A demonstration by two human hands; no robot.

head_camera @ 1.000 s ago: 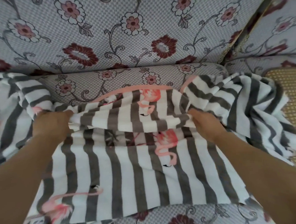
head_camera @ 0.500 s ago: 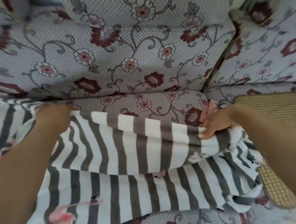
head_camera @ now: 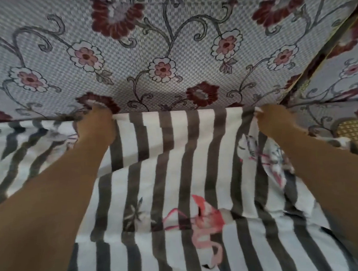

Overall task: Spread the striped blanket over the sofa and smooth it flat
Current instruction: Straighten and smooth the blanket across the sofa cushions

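Note:
The grey-and-white striped blanket [head_camera: 175, 156], printed with pink flamingos, covers the sofa seat from the front up to the foot of the flowered backrest [head_camera: 168, 52]. My left hand [head_camera: 95, 125] grips the blanket's far edge at the crease where the seat meets the backrest. My right hand [head_camera: 275, 121] pinches the same edge further right, near the sofa's corner. Between the two hands the edge runs straight and taut. A diagonal fold crosses the middle of the blanket, and the cloth bunches in folds at the right and lies wavy at the left.
A second flowered cushion or armrest [head_camera: 346, 72] meets the backrest at the right corner. A woven yellow mat [head_camera: 356, 135] lies on the seat at the far right, beside the blanket's bunched end.
Both hands have carried the blanket's far edge away from me, from mid-seat up to the foot of the backrest. The seat's flowered cloth between the hands is now covered.

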